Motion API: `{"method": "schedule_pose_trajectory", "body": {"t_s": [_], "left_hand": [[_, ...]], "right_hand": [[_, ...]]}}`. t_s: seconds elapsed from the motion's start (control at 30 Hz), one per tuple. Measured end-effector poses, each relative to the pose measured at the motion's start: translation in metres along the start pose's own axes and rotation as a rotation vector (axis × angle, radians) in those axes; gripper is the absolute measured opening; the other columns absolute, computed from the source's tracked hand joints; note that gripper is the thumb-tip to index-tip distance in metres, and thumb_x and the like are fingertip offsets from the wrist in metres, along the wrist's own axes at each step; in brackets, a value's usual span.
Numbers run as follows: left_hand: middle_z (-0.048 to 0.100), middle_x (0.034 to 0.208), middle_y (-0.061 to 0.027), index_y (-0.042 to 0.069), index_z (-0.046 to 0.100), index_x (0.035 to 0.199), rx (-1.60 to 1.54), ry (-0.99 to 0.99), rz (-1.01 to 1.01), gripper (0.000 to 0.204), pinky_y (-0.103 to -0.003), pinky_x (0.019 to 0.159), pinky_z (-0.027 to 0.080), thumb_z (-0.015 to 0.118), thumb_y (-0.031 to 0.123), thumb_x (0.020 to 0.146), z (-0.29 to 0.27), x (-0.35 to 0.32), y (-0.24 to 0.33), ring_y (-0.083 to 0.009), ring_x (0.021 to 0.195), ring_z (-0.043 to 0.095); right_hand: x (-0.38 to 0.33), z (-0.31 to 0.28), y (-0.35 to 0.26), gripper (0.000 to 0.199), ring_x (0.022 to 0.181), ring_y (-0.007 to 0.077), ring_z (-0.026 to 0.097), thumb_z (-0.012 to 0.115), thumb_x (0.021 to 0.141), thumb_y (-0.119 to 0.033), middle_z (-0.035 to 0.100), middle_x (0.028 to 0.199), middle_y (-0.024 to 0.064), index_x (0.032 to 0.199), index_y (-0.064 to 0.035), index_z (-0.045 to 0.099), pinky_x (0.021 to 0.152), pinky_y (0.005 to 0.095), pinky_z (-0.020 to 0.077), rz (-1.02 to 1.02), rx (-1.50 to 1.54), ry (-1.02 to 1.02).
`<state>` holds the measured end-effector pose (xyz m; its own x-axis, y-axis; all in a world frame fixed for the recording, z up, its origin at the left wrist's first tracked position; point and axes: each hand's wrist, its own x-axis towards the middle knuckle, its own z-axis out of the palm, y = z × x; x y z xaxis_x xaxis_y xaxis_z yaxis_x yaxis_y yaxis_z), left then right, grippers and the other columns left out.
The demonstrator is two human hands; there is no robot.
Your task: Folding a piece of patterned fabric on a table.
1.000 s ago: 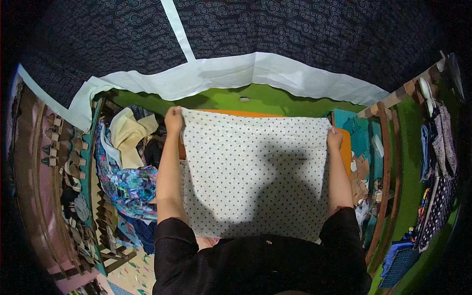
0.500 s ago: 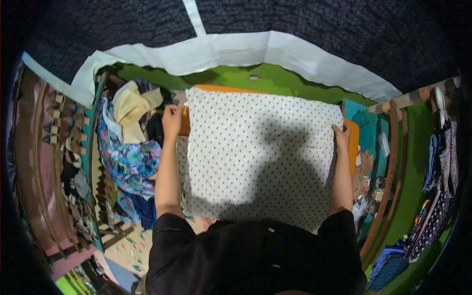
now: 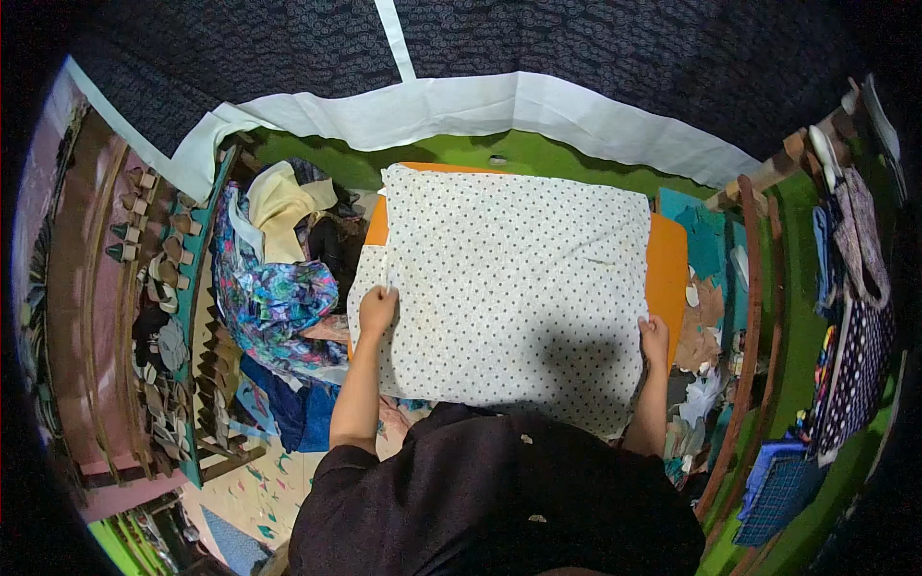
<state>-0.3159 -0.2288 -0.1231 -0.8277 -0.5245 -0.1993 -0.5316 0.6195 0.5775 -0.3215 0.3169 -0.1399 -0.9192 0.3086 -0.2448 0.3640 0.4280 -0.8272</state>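
Observation:
A white cloth with small dark dots [image 3: 509, 259] lies spread over an orange tabletop [image 3: 667, 274], hanging down toward my body. My left hand [image 3: 378, 309] pinches the cloth's left edge, fingers closed. On the opposite side, my right hand [image 3: 654, 338] grips the right edge with thumb and fingers together. A further piece of the same dotted fabric shows beyond the left edge. Small creases run across the cloth's upper right part, and a head-shaped shadow falls on its lower right.
Left of the table is a heap of clothes, with a cream cloth [image 3: 280, 204] and a colourful patterned garment [image 3: 279, 298]. Wooden racks [image 3: 182, 317] stand farther left. Paper-like scraps [image 3: 699, 312] lie at right, beside a wooden rail [image 3: 754, 317] and hanging garments [image 3: 855, 374].
Both hands have moved down along the cloth's side edges, toward my body. The left hand has also shifted right onto the cloth's edge. My view has tilted slightly.

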Motion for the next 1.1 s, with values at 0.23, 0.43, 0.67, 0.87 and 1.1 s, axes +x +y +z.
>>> {"method": "schedule_pose_trajectory", "body": {"t_s": [0.23, 0.43, 0.67, 0.87, 1.1], "left_hand": [[0.049, 0.059, -0.0016, 0.003, 0.047, 0.063, -0.579, -0.251, -0.038, 0.02, -0.032, 0.052, 0.036, 0.06, 0.015, 0.071, -0.024, 0.01, -0.002, -0.015, 0.055, 0.043], [0.052, 0.065, -0.0014, 0.003, 0.056, 0.08, -0.397, -0.476, -0.422, 0.031, -0.027, 0.045, 0.032, 0.066, 0.03, 0.071, -0.052, 0.009, -0.02, -0.0112, 0.052, 0.042], [0.057, 0.06, -0.0112, 0.0, 0.06, 0.075, -0.052, 0.02, 0.049, 0.024, -0.034, 0.057, 0.044, 0.059, 0.023, 0.072, -0.03, 0.018, -0.054, -0.0242, 0.058, 0.057], [0.046, 0.109, -0.025, -0.004, 0.046, 0.11, 0.101, 0.143, -0.07, 0.071, -0.041, 0.086, 0.037, 0.064, 0.046, 0.063, 0.006, -0.003, -0.023, -0.036, 0.103, 0.044], [0.05, 0.105, -0.0251, -0.009, 0.045, 0.109, 0.205, -0.002, -0.091, 0.072, -0.041, 0.083, 0.04, 0.065, 0.041, 0.062, 0.02, -0.014, 0.024, -0.0354, 0.095, 0.05]], "right_hand": [[0.0, 0.006, 0.021, 0.022, 0.063, 0.0235, 0.052, 0.053, 0.081, -0.021, 0.054, 0.068, 0.0131, 0.08, 0.0009, 0.051, 0.059, 0.0337, 0.0402, 0.006, -0.279, 0.279], [-0.025, 0.011, 0.004, 0.035, 0.087, 0.0336, 0.054, 0.059, 0.074, -0.033, 0.057, 0.093, 0.0184, 0.092, -0.0037, 0.054, 0.074, 0.0388, 0.0411, 0.139, -0.268, 0.222], [-0.061, -0.009, 0.037, 0.038, 0.091, 0.0316, 0.053, 0.057, 0.074, -0.033, 0.056, 0.098, 0.0156, 0.1, -0.0062, 0.05, 0.077, 0.0416, 0.0397, 0.221, -0.295, 0.138], [-0.057, 0.018, 0.014, 0.054, 0.106, 0.0324, 0.043, 0.058, 0.073, -0.04, 0.044, 0.118, 0.0161, 0.115, -0.0102, 0.044, 0.086, 0.0461, 0.034, 0.28, -0.448, 0.285], [-0.053, 0.037, -0.04, 0.088, 0.109, 0.0342, 0.041, 0.064, 0.064, -0.051, 0.039, 0.123, 0.0199, 0.126, -0.0006, 0.028, 0.086, 0.0471, 0.0355, 0.275, -0.439, 0.214]]}}
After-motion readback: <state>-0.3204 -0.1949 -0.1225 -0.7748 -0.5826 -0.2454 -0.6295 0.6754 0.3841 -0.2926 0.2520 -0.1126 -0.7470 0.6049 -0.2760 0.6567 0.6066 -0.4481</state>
